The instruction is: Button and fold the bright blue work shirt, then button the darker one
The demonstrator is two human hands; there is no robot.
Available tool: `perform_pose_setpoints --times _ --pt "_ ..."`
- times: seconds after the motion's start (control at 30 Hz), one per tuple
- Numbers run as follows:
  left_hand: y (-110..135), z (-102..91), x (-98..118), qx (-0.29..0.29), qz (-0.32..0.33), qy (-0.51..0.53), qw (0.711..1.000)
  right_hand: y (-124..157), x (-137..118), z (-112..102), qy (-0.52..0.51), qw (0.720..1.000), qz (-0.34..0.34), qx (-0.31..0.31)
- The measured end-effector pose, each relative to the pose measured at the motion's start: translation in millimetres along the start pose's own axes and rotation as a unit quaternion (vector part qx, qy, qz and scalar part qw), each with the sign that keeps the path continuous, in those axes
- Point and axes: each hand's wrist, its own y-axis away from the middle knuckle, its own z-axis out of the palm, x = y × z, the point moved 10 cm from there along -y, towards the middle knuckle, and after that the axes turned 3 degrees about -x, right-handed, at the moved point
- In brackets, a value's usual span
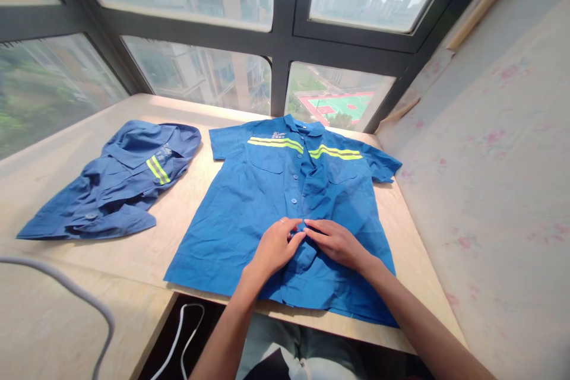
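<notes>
A blue short-sleeved work shirt [249, 214] lies spread front side up, its collar toward the window. Yellow-green reflective stripes cross its chest. Buttons show down the front placket, and the front stands apart below the collar. My left hand [278, 244] pinches the placket edge at the lower middle of the shirt, thumb and forefinger close together. From the other side my right hand [336, 241] meets it, fingertips pinched on the same edge. Whatever small part lies between the fingertips, perhaps a button, is hidden.
Left of the shirt lies a crumpled dark blue garment [120, 181] with a reflective stripe on the wooden tabletop [200, 202]. A grey cable [75, 288] curves over the front left surface. White cords [180, 332] hang in the gap below. Windows [196, 77] and a floral wall [490, 160] border the table.
</notes>
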Motion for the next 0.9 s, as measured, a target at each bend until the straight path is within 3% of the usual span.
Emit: perform_pose_setpoints --times 0.17,0.3,0.47,0.9 --pt "-1.3 7.0 -16.2 0.058 -0.023 -0.015 0.998 -9.8 25.2 0.9 -0.044 0.998 0.028 -0.038" --pt "2.3 9.4 -12.7 0.073 0.009 -0.033 0.997 -27.8 46.3 2.2 -0.065 0.994 0.051 -0.065" --pt "4.1 6.4 -9.9 0.086 0.024 -0.029 0.996 -46.6 66.7 18.3 -0.092 0.987 0.077 -0.111" --pt "5.6 1.0 -6.7 0.112 0.03 -0.029 0.993 -89.3 166.9 11.8 -0.037 0.967 0.236 -0.088"
